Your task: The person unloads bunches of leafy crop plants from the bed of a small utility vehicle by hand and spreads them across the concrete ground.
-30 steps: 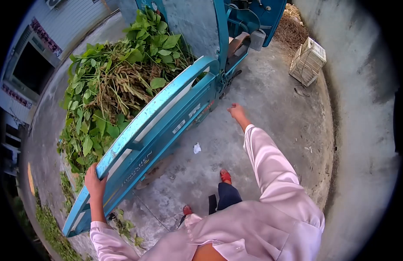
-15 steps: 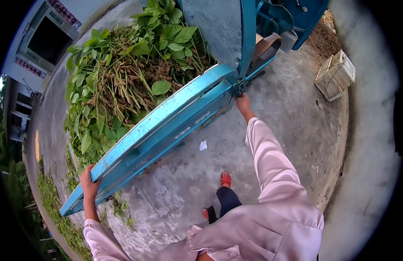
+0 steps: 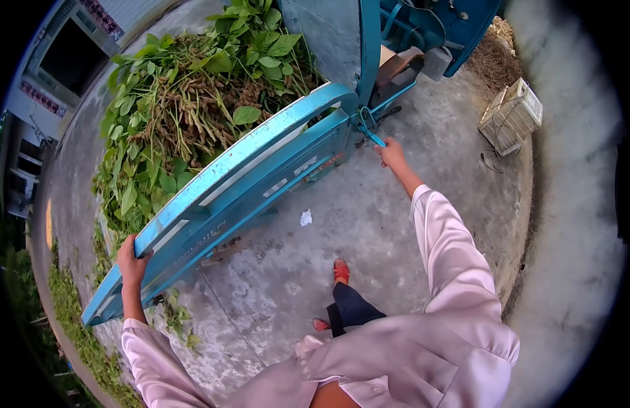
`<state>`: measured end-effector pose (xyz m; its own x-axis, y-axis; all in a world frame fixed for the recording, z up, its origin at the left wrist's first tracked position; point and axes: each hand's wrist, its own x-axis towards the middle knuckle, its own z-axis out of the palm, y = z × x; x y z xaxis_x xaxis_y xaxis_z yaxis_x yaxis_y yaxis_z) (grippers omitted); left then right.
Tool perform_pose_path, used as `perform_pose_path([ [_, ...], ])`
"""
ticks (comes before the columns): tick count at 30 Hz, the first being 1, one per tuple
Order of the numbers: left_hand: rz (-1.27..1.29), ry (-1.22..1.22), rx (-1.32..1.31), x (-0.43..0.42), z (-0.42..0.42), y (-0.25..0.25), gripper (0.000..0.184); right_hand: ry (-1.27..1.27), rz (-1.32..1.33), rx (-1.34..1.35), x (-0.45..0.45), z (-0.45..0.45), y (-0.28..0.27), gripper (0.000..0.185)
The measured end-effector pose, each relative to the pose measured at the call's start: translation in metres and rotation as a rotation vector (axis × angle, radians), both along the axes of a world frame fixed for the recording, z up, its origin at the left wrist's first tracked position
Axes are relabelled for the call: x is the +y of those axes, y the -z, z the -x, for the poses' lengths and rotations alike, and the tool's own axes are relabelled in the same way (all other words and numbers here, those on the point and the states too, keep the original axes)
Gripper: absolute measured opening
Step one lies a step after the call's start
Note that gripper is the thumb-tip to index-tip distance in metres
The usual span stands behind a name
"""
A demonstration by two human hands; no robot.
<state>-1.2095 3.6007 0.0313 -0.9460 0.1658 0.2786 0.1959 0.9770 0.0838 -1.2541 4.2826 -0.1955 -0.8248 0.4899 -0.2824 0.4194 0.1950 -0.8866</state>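
Observation:
A long blue metal side gate [image 3: 240, 160] of a cargo vehicle runs diagonally across the view. My left hand [image 3: 132, 264] is wrapped over its top rail near the lower left end. At the other end, my right hand [image 3: 394, 158] has its fingers closed around a blue latch handle [image 3: 375, 137], which sticks out from the corner post. Behind the gate lies a heap of bean plants [image 3: 199, 112] with green leaves and brownish pods. A grey-blue upright panel [image 3: 321, 47] rises beside the heap.
A pale crate [image 3: 510, 117] stands on the concrete at the right, near a brown dry heap [image 3: 495, 61]. A white scrap [image 3: 306, 217] lies on the ground by my red shoe [image 3: 341, 270]. A building doorway [image 3: 73, 58] shows at upper left.
My right hand has drawn the latch handle outward from the corner post. The gate's outer face shows more, with its white lettering clearer. My left hand stays on the rail.

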Motion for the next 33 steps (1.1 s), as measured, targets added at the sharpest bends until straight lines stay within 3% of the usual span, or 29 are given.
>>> perform_pose_path([
  [5, 0.036, -0.036, -0.039, -0.008, -0.01, 0.002, 0.051, 0.078, 0.212, 0.117, -0.006, -0.029, -0.016, 0.018],
  [10, 0.01, 0.069, 0.044, 0.006, -0.045, -0.004, 0.047, -0.094, 0.252, -0.182, -0.044, -0.092, 0.009, 0.012],
  [14, 0.044, 0.107, 0.005, 0.002, -0.081, -0.001, 0.045, -0.295, 0.5, -0.239, -0.114, -0.155, -0.022, 0.026],
  [18, 0.109, 0.16, -0.063, 0.016, -0.136, 0.0, 0.043, -0.518, 0.858, 0.001, -0.212, -0.213, -0.089, 0.066],
  [21, 0.113, 0.224, -0.095, 0.021, -0.186, 0.018, 0.045, -0.51, 1.212, 0.182, -0.276, -0.247, -0.114, 0.078],
  [24, 0.1, 0.343, -0.045, 0.027, -0.241, 0.054, 0.046, -0.189, 1.603, 0.231, -0.317, -0.265, -0.118, 0.077],
  [25, 0.104, 0.342, -0.048, 0.026, -0.259, 0.073, 0.047, 0.026, 1.609, 0.158, -0.326, -0.271, -0.109, 0.074],
  [28, 0.079, 0.319, -0.057, 0.028, -0.304, 0.123, 0.05, 0.257, 1.47, -0.017, -0.335, -0.29, -0.058, 0.043],
  [31, 0.103, 0.262, -0.12, 0.043, -0.339, 0.136, 0.055, 0.427, 1.36, -0.239, -0.337, -0.311, -0.026, 0.036],
  [33, 0.084, 0.273, -0.18, 0.038, -0.364, 0.143, 0.055, 0.411, 1.369, -0.279, -0.327, -0.33, 0.038, 0.039],
])
